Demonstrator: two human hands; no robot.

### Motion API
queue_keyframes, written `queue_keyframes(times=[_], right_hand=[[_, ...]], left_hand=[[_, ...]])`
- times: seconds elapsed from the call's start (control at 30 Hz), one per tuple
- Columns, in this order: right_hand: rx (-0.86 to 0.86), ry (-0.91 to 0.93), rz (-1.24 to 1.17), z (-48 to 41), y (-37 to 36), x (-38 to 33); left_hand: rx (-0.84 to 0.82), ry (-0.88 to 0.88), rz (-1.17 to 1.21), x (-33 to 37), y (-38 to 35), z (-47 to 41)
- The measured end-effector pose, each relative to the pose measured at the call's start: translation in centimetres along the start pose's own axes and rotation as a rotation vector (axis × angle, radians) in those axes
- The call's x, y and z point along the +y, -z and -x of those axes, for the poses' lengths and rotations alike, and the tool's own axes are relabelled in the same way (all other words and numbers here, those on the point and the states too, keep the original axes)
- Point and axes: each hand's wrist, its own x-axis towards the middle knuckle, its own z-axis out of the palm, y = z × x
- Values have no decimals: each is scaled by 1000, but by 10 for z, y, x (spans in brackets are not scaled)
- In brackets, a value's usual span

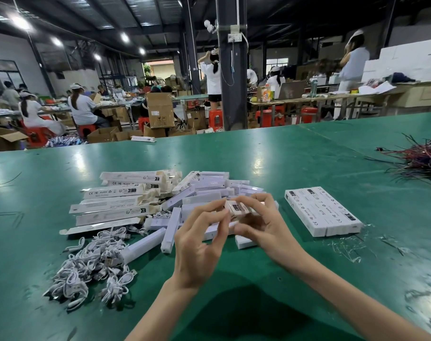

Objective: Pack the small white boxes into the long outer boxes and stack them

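Left hand (199, 244) and right hand (263, 225) pinch an outer box (236, 207), fingers hiding most

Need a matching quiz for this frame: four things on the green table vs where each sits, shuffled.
1 heap of coiled white cables
2 row of long white printed boxes
3 tangle of dark red-black wires
4 white black-labelled box

A far right of green table
B pinched between left hand and right hand
C near left
D right of both hands

Pairs: 1-C, 2-D, 3-A, 4-B
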Motion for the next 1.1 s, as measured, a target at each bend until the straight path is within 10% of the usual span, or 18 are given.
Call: queue_keyframes(times=[0.33, 1.1], right_hand=[[244, 597, 1078, 1, 5, 3], [19, 497, 1203, 2, 11, -7]], left_hand=[[64, 45, 76, 2, -3, 3], [-37, 647, 318, -2, 1, -5]])
